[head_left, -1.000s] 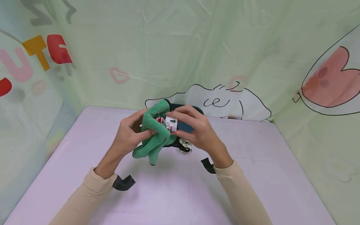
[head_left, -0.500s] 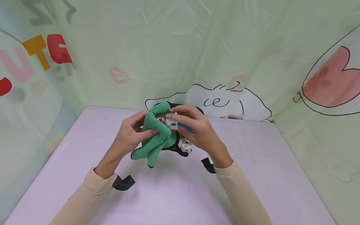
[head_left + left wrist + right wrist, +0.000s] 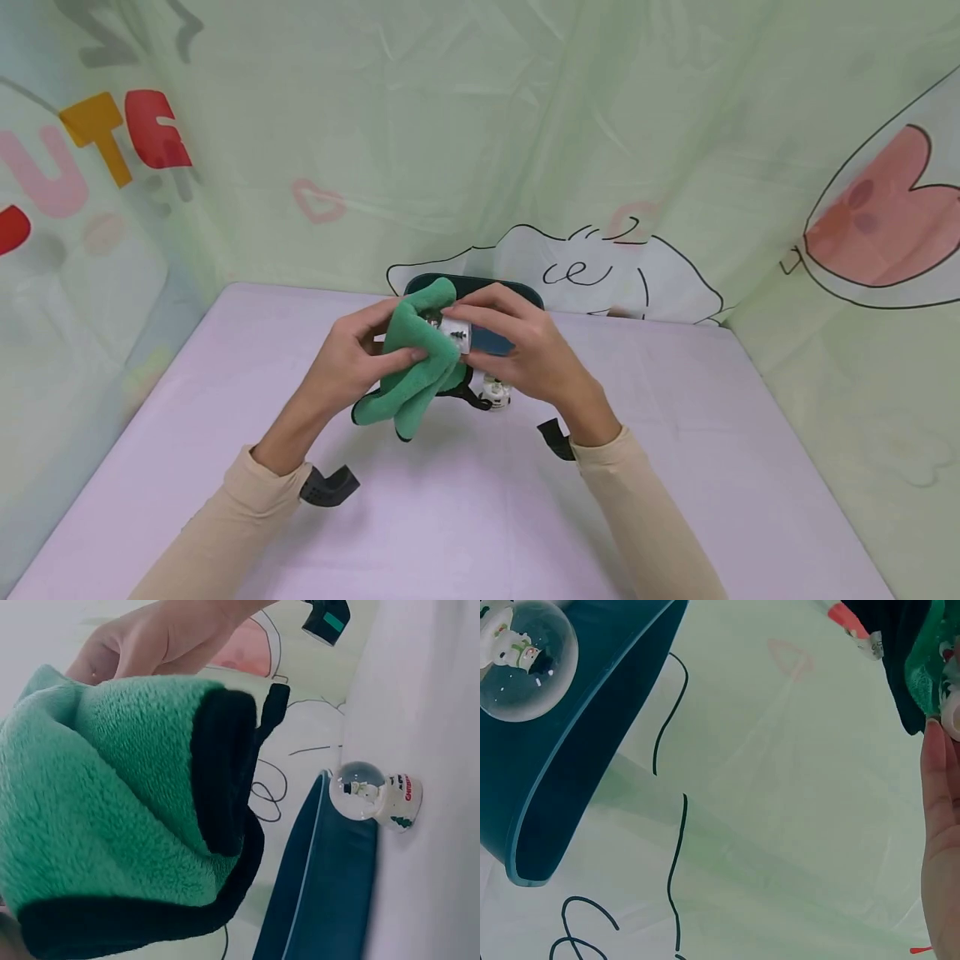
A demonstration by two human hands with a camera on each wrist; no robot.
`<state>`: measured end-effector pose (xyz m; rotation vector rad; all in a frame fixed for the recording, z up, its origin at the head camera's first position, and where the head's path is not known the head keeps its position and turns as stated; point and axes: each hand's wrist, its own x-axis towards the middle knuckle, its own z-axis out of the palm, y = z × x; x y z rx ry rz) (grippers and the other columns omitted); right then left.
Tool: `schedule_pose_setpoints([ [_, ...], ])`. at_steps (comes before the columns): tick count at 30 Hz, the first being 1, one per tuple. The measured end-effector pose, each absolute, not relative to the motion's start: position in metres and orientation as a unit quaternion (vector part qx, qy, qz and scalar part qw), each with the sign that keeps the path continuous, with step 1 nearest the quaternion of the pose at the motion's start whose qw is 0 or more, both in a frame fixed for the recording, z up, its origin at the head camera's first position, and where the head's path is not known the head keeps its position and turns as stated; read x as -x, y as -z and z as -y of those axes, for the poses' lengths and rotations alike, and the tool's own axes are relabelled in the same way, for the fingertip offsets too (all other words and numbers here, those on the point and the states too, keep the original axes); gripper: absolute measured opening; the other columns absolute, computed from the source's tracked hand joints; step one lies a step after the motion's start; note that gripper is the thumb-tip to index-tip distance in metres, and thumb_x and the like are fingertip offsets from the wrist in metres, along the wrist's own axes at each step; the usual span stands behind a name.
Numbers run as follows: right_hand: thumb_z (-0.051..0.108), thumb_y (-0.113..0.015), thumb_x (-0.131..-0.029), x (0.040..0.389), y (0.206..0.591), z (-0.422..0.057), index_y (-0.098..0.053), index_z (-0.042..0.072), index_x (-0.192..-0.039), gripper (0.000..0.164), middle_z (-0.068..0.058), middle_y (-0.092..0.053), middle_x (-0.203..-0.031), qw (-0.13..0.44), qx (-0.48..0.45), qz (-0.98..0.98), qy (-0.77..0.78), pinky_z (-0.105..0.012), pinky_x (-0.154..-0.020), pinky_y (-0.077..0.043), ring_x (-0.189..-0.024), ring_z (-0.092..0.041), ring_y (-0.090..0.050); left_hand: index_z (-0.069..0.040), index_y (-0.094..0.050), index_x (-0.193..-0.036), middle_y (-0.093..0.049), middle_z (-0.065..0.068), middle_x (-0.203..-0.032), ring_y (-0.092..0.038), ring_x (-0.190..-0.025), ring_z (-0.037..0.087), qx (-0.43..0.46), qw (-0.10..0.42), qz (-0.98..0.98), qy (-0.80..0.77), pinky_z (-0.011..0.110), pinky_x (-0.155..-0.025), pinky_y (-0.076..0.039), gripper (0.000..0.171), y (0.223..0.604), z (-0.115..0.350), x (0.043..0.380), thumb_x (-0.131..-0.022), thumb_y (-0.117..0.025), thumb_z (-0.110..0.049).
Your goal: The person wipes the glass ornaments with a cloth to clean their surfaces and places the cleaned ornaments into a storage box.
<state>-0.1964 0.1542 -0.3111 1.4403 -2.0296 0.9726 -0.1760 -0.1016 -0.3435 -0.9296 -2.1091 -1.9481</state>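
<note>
A green fleecy cloth with black edging point(image 3: 420, 362) hangs from my left hand point(image 3: 356, 350), gripped between thumb and fingers. Its folds wrap round the glass ball of a small snow globe point(image 3: 457, 335). My right hand point(image 3: 528, 337) pinches that globe by its white base, which has a dark tree printed on it. Most of the ball is hidden in the cloth. Below the hands, a second snow globe point(image 3: 363, 790) with a snowman inside stands upright on the table, not touched by either hand.
Behind the hands stands a dark blue open bin point(image 3: 491, 342), close to the second globe. The table point(image 3: 480, 500) has a pale lilac cover. A printed pale green curtain point(image 3: 480, 150) hangs behind it and at both sides. Black wrist mounts point(image 3: 330, 487) jut from the sleeves.
My right hand has turned the globe's base slightly against the cloth, so its printed side shows differently. My left hand and the cloth have shifted a little to the right.
</note>
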Motion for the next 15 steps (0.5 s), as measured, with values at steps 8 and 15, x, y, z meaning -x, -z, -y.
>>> schedule_pose_setpoints([
  [8, 0.002, -0.082, -0.080, 0.1951, 0.3133, -0.1547, -0.070, 0.004, -0.124, 0.045, -0.005, -0.063, -0.104, 0.205, -0.492, 0.749, -0.393, -0.029, -0.080, -0.056, -0.091, -0.015, -0.063, -0.006, -0.060, -0.139, -0.066, 0.010, -0.127, -0.065, -0.109, 0.020, 0.334, 0.098, 0.701, 0.622, 0.034, -0.084, -0.062, 0.059, 0.3429, 0.1002, 0.1754, -0.084, -0.079, 0.005],
  [15, 0.010, -0.084, -0.080, 0.1925, 0.3129, -0.1567, -0.071, 0.004, -0.120, 0.042, 0.000, -0.065, -0.091, 0.179, -0.460, 0.763, -0.417, -0.027, -0.071, -0.059, -0.077, -0.010, -0.063, -0.003, -0.061, -0.138, -0.066, 0.012, -0.124, -0.064, -0.108, 0.020, 0.352, 0.136, 0.700, 0.606, 0.033, -0.083, -0.062, 0.061, 0.3432, 0.0962, 0.1752, -0.081, -0.079, 0.010],
])
